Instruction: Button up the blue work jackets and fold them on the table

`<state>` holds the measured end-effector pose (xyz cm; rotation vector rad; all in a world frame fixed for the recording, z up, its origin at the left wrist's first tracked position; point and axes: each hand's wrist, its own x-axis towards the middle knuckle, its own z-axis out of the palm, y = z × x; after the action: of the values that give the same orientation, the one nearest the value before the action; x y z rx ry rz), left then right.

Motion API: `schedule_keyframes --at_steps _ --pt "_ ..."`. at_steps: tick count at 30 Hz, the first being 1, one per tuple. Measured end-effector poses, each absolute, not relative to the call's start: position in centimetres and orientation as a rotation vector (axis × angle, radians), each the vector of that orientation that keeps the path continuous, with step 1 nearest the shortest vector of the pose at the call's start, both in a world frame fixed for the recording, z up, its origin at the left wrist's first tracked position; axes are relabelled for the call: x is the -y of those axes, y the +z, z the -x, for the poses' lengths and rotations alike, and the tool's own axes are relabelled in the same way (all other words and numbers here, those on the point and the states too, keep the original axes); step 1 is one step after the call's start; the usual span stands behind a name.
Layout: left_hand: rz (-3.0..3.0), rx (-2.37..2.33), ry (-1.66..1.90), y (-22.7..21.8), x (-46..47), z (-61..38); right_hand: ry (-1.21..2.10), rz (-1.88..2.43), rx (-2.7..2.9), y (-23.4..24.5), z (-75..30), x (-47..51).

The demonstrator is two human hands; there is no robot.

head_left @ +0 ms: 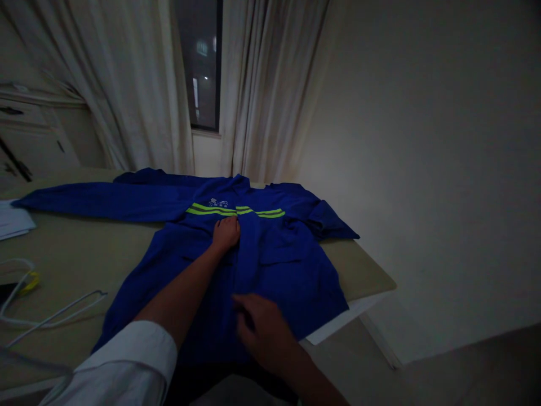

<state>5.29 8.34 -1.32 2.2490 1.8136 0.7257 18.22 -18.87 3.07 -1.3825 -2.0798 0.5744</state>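
A blue work jacket [215, 270] lies front up on the table, its sleeves spread to both sides. Yellow-green stripes cross the chest, with a small white emblem [218, 203] above them on the left. My left hand [227, 232] is closed at the front placket, just under the stripes; its fingertips are partly hidden. Lower down, my right hand [266, 330] is over the bottom part of the jacket, slightly blurred. Its fingers are bent, a gap shows between thumb and forefinger, and nothing is visible in it.
The table [84, 254] ends at a corner on the right, near the wall. White papers [14, 220], a pale cable [54, 321] and a dark object with a yellow part [29, 282] lie on the left. Curtains [270, 84] and a cabinet [42, 129] stand behind.
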Motion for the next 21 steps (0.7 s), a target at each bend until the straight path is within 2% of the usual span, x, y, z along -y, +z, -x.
schedule_keyframes --at_steps 3,9,13,17,21 --pt "-2.136 -1.869 0.741 -0.9 -8.5 -4.4 0.611 1.298 2.324 2.3 -18.0 20.8" --pt "-2.254 -1.864 0.643 -1.2 -7.7 -4.1 0.413 1.568 2.462 -1.4 -19.0 21.3" --pt "-2.158 -1.868 0.678 -0.3 -7.3 -4.0 0.451 1.515 2.440 -0.8 -19.7 21.0" --pt "-2.256 -1.638 0.621 1.5 -4.2 -2.5 0.455 1.365 2.173 1.5 -19.9 21.2" --pt "-2.195 -1.182 0.684 2.0 4.6 1.4 0.387 1.292 2.030 2.1 -18.9 21.2"
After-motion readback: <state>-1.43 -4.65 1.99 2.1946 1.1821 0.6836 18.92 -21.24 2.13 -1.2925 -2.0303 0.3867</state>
